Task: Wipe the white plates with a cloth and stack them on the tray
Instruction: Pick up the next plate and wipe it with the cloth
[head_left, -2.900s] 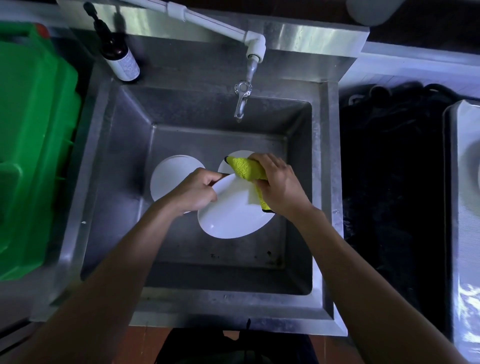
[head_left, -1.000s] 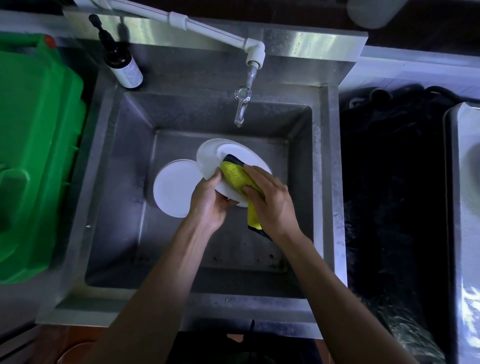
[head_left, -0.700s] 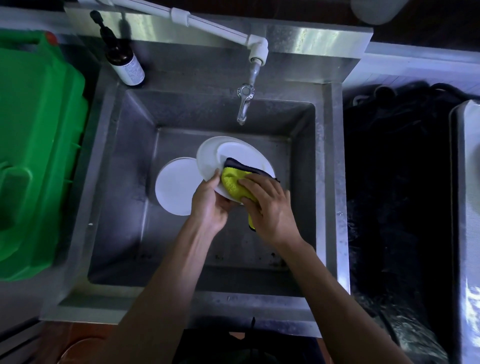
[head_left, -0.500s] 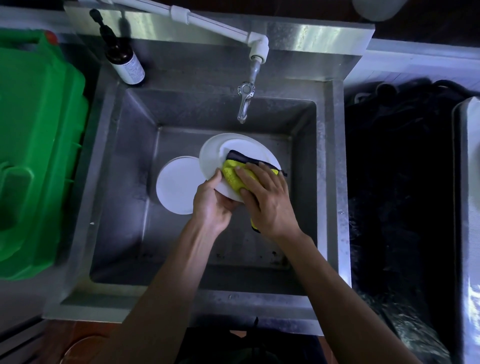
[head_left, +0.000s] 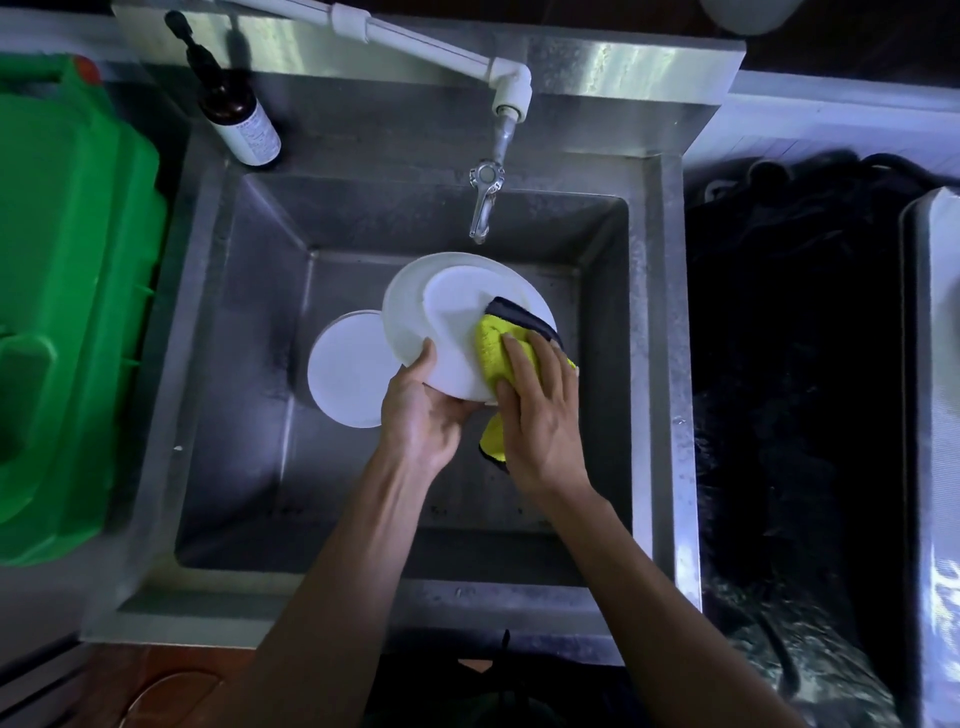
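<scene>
Left hand (head_left: 422, 410): grips the near edge of a tilted white plate (head_left: 441, 322), thumb on its face, above the sink (head_left: 249, 312).
Right hand (head_left: 540, 410): fingers spread flat, pressing a yellow cloth (head_left: 491, 348) against the plate's right side.
Second plate (head_left: 348, 369): flat on the sink floor, left of the held one.
Bottle (head_left: 239, 122): on the sink's back left corner.
</scene>
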